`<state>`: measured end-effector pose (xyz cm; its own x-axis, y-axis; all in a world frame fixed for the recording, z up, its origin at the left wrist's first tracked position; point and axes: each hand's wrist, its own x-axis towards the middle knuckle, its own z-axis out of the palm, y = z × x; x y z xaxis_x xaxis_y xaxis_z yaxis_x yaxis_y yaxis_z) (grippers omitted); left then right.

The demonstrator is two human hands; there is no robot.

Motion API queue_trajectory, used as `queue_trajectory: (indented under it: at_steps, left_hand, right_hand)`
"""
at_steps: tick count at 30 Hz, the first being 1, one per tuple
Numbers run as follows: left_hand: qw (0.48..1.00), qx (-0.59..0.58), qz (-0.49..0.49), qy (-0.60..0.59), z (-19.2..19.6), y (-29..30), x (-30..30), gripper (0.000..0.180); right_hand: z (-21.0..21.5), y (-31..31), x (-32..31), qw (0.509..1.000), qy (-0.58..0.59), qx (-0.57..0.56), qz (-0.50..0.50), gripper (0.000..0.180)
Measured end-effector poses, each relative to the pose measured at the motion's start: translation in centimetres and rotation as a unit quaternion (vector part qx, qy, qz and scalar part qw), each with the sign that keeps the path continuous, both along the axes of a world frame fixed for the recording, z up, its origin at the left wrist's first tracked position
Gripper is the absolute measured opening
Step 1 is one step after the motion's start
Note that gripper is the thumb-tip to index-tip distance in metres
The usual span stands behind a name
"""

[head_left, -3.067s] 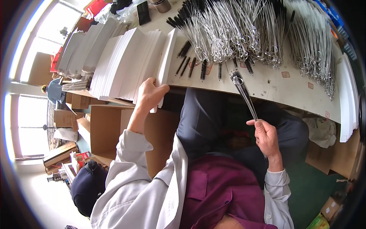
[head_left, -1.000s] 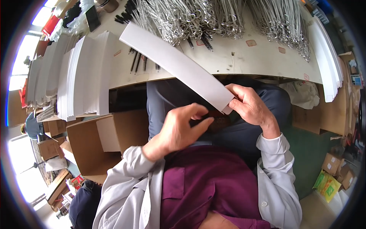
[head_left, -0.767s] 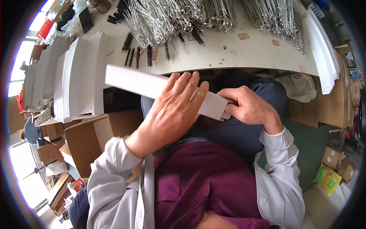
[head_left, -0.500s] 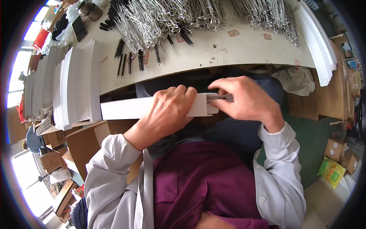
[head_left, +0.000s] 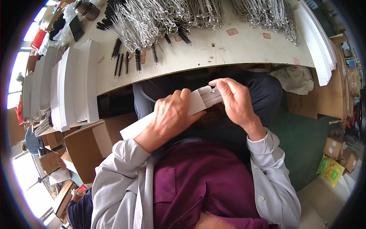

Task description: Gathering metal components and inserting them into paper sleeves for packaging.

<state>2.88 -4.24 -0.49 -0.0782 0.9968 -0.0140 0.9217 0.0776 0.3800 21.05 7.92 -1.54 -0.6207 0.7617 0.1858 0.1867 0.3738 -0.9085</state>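
Note:
My left hand (head_left: 166, 120) is wrapped round a long, narrow white box (head_left: 137, 126), held slantwise above my lap. The box's upper right end is open, its flap standing out. Several thin wire brushes (head_left: 212, 98) with pale bristles stick out of that end. My right hand (head_left: 237, 102) is closed on their outer ends, thumb on top and fingers behind. How far the brushes reach inside the box is hidden. On the table beyond lies a big heap of wire-handled brushes (head_left: 171, 23) with looped ends, some showing black bristles (head_left: 138, 63).
White flat boxes (head_left: 65, 87) stand stacked at the left, more white card pieces (head_left: 318, 49) at the right table end. An open brown carton (head_left: 85, 147) sits below left. Past the table's front edge (head_left: 164, 75) hangs a white bag (head_left: 295, 80). A person's dark sleeve (head_left: 81, 208) shows lower left.
The box has tilted, its left end dropping toward me and its open end rising. My right hand has turned more upright, and pale-bristled brushes now show at the opening.

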Motion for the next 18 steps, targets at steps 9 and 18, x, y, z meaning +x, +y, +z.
queue_trajectory:
  at_steps: [9,18]
  left_hand:
    - [1.0,0.016,0.023,-0.002,-0.7,-0.2,0.5,0.057]
    - [0.999,0.004,0.033,-0.003,-1.3,-0.7,0.7,0.053]
  right_hand:
    - [-0.7,-0.2,0.3,0.996,0.017,-0.092,-0.007,0.013]
    - [-1.3,-1.3,-0.7,0.995,0.02,-0.101,-0.02,0.011]
